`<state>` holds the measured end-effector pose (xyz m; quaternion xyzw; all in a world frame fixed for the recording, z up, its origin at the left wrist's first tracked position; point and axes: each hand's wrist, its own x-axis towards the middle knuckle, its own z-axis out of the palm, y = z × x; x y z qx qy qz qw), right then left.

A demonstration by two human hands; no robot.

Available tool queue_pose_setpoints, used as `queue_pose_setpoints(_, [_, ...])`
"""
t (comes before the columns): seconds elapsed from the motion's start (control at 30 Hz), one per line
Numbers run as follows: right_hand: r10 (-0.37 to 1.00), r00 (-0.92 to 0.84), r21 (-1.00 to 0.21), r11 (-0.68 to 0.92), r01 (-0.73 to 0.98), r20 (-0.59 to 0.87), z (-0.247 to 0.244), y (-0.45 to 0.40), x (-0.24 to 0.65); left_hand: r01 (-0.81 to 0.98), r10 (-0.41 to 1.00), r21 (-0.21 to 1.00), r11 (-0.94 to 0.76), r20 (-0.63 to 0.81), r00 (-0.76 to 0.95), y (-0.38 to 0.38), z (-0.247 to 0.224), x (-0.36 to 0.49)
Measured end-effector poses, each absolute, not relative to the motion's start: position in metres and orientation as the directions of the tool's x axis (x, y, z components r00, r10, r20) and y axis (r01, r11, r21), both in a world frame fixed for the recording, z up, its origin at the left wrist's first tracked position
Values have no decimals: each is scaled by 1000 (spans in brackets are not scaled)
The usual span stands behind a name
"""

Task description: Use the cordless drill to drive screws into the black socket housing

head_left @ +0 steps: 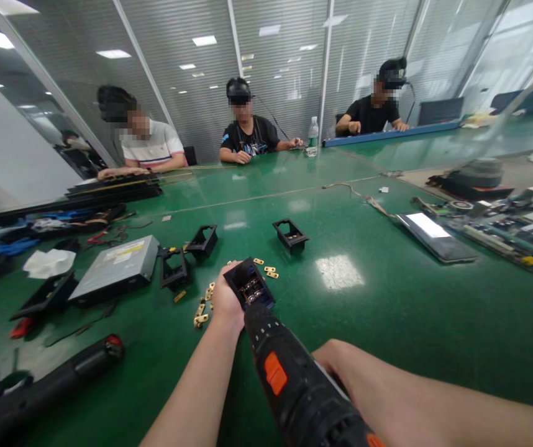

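Note:
My left hand (227, 294) is closed around the left side of a black plastic socket housing (244, 273), tilted with its opening toward me. Metal contacts show inside it. A black and orange cordless drill (285, 366) points into the housing; its tip is hidden by the chuck end. My right hand (336, 363) wraps the drill's grip, with most fingers out of sight behind the tool. Small brass plates (201, 313) lie beside my left hand, and several more brass pieces (271, 272) lie beyond the housing.
More black housings (202, 241) stand on the green table (387, 323), one farther right (291, 234). A silver disc drive (116, 267) and a black tool (47, 391) lie left. A phone-like device (434, 236) and circuit boards (522, 230) lie right. Three people sit across the table.

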<state>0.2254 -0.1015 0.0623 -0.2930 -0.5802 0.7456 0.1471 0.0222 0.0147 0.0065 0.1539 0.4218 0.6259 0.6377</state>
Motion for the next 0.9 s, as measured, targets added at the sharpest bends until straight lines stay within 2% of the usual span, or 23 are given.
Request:
queue_pose_setpoints(0.27, [566, -787, -961, -250, 122, -247, 61, -101, 228, -670, 922, 725, 159, -352, -161, 15, 8, 23])
queue_pose_setpoints(0.4, [560, -789, -950, -299, 91, -252, 60, -100, 227, -665, 919, 727, 170, -361, -160, 15, 7, 22])
queue_pose_setpoints(0.67, [559, -790, -955, -272, 114, -254, 61, -100, 225, -675, 919, 722, 153, -356, -172, 14, 8, 23])
queue_pose_setpoints(0.9, [553, -799, -949, -307, 66, -234, 59, -104, 225, -678, 922, 722, 137, -344, -179, 15, 6, 22])
